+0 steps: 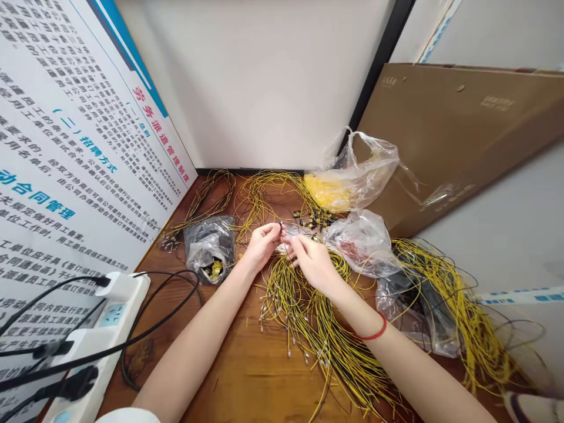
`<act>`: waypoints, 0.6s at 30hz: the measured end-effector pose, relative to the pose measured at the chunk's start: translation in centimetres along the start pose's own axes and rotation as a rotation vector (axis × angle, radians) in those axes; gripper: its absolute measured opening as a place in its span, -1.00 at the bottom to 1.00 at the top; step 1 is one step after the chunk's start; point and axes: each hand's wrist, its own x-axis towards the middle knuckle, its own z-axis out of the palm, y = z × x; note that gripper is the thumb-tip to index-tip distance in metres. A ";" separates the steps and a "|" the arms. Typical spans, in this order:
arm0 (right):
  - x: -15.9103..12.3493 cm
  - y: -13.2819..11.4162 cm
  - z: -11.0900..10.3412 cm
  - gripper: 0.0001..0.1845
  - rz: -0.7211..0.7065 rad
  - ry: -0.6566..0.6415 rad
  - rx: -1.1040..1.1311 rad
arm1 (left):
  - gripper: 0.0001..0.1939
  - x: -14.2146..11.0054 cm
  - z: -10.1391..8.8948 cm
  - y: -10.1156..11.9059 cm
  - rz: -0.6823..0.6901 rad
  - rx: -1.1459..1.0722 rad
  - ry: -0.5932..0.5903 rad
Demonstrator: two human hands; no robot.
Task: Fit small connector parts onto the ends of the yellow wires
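Left hand [263, 247] pinches a thin wire [281, 227] between its fingertips, right hand [312, 264] curled just beside it, its hold unclear, above loose yellow cables [304, 329] on a wooden table [247, 376].

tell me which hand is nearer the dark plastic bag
Left. The left hand is just right of the dark plastic bag, not touching it; the right hand is farther right, beyond the left hand.
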 end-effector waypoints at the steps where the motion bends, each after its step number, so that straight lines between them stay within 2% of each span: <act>1: 0.2 -0.6 -0.6 -0.73 -0.112 0.084 -0.139 | -0.52 0.0 0.0 0.0 0.013 0.013 -0.002; 3: 0.7 -1.7 -1.8 -0.81 -0.317 0.178 -0.337 | -0.54 -0.2 0.1 0.0 0.026 0.046 -0.017; 5: 1.3 -2.6 -2.4 -0.85 -0.398 0.170 -0.422 | -0.57 -0.3 0.1 -0.1 0.029 0.078 -0.050; 8: 2.0 -3.3 -2.7 -0.88 -0.309 0.112 -0.416 | -0.59 -0.5 0.2 -0.2 0.033 0.115 -0.083; 12: 2.3 -3.4 -2.8 -0.88 -0.152 0.011 -0.337 | -0.58 -0.4 0.2 -0.3 0.038 0.147 -0.066; 15: 2.4 -3.2 -3.1 -0.90 -0.170 -0.027 -0.354 | -0.58 -0.4 0.2 -0.3 0.042 0.151 -0.076; 18: 2.6 -2.7 -3.4 -0.89 -0.269 0.001 -0.431 | -0.58 -0.5 0.2 -0.3 0.009 0.126 -0.098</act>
